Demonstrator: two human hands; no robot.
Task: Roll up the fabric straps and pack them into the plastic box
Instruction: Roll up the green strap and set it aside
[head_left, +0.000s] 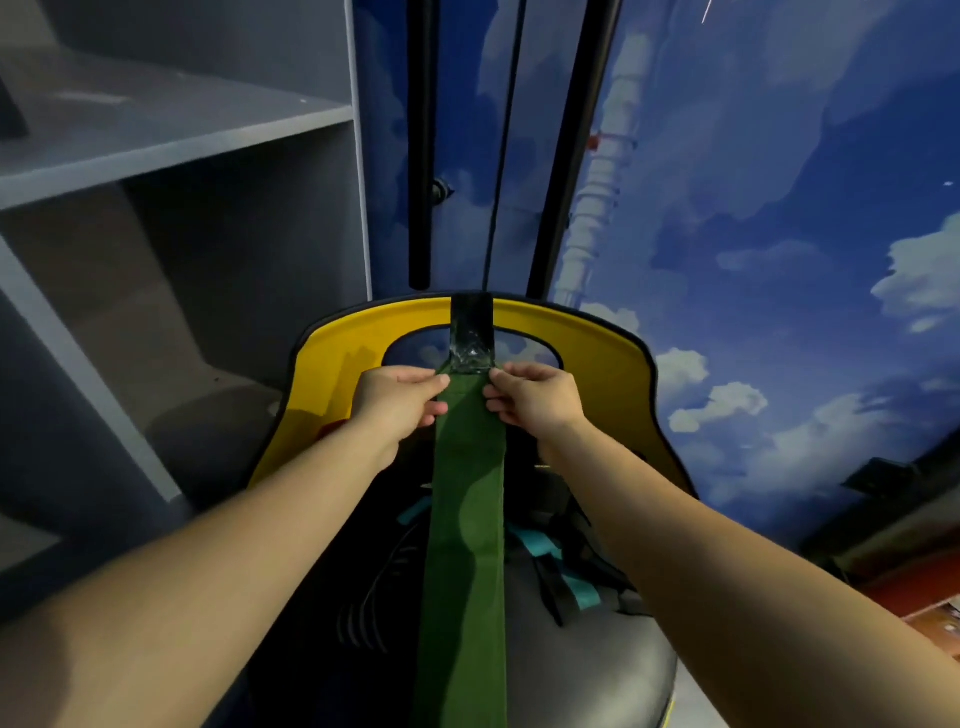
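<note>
- Two hands up at the far end of a green fabric strap (465, 519), pinching its edges: left hand (397, 397) on the left edge, right hand (535, 397) on the right
- Hanging taut from a black taped patch (471, 332) on the yellow chair back (343, 353), running down toward the camera, lower end cut off by the frame edge
- Behind the strap, on the seat, a dim tangle of black and teal straps (566, 577), hard to make out
- Grey shelving (171, 130) at left, upper part cropped
- No plastic box in view
</note>
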